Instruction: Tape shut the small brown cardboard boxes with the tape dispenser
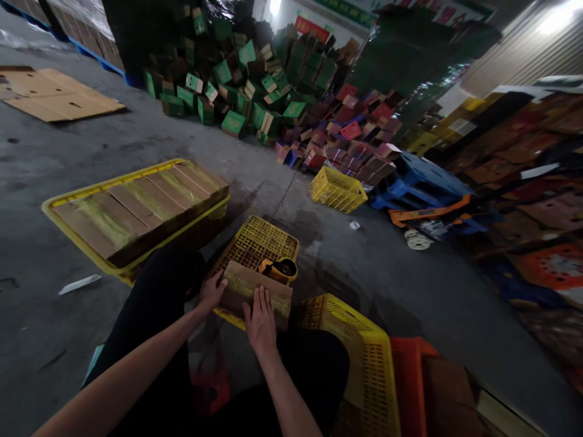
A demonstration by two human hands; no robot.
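Observation:
A small brown cardboard box (248, 286) with yellowish tape on top rests on an upturned yellow plastic crate (255, 243) in front of my knees. My left hand (211, 291) grips the box's left end, fingers curled round it. My right hand (260, 318) lies flat on the box's near side, fingers stretched out and pressing on it. A yellow and black tape dispenser (279, 268) sits on the crate just behind the box.
A yellow tray (68, 197) to the left holds a row of taped brown boxes. Yellow crate (359, 358) and orange crate (412, 376) stand at my right. Another yellow crate (337, 189), blue pallets (423, 179) and heaps of green boxes (237, 91) and red boxes (350, 142) lie beyond.

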